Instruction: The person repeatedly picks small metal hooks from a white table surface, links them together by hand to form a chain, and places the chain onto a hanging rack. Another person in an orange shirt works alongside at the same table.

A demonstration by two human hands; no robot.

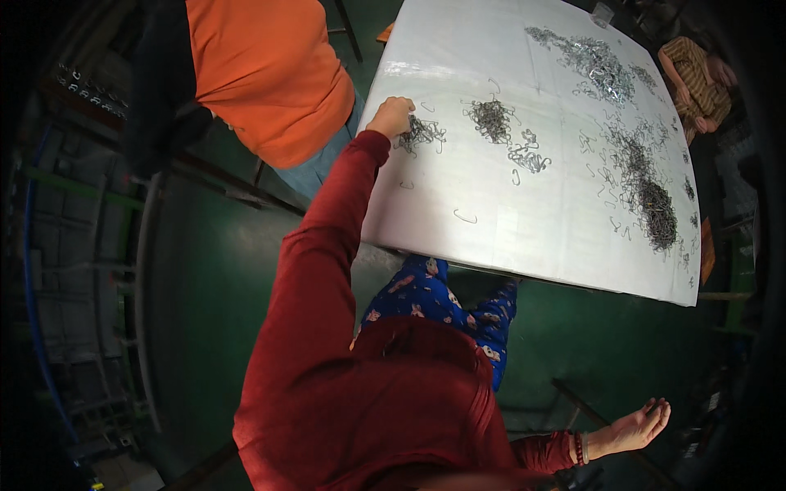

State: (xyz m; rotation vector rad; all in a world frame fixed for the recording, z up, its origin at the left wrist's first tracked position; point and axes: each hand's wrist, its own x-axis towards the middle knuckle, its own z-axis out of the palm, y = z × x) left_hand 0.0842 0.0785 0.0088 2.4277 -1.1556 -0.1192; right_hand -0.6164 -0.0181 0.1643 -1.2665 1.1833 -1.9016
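My left hand [393,116] reaches to the left edge of the white-topped table, its fingers curled down at a small pile of dark metal hooks [423,132]. What the fingers hold, if anything, is too small to make out. Just right of that pile lie a denser heap of hooks [491,121] and a looser cluster [530,155]. One single hook [465,217] rests nearer to me. My right hand [630,430], with bracelets at its wrist, hangs off the table at the lower right, fingers stretched out and nothing seen in them.
On the table [491,237], a silvery heap of metal pieces [602,69] and a long dark heap [651,196] lie to the right. A clear cup [602,15] stands at the far edge. A person in orange [270,74] is at the left; another in stripes [696,82] sits opposite.
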